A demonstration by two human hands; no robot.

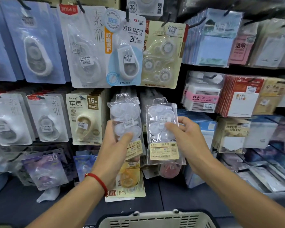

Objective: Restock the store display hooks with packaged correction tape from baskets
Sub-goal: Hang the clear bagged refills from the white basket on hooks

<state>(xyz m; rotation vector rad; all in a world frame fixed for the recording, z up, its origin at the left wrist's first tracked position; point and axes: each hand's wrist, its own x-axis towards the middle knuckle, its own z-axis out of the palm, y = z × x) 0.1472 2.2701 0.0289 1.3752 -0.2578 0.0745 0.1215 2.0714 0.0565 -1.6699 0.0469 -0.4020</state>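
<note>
Holding two clear packs of correction tape up at display wall. Left hand [117,142] grips left pack [125,119], thumb pressed across front. Right hand [186,137] pinches right pack [163,129] at its side edge. Both packs upright, long axis vertical, hang holes on top, above each grip. Hook itself hidden, can't tell which hand is nearer. Basket [155,219] sits below.

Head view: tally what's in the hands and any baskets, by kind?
Clear pouches of correction tape: 2, one in the left hand at, one in the right hand at
Baskets: 1
Total: 3
</note>
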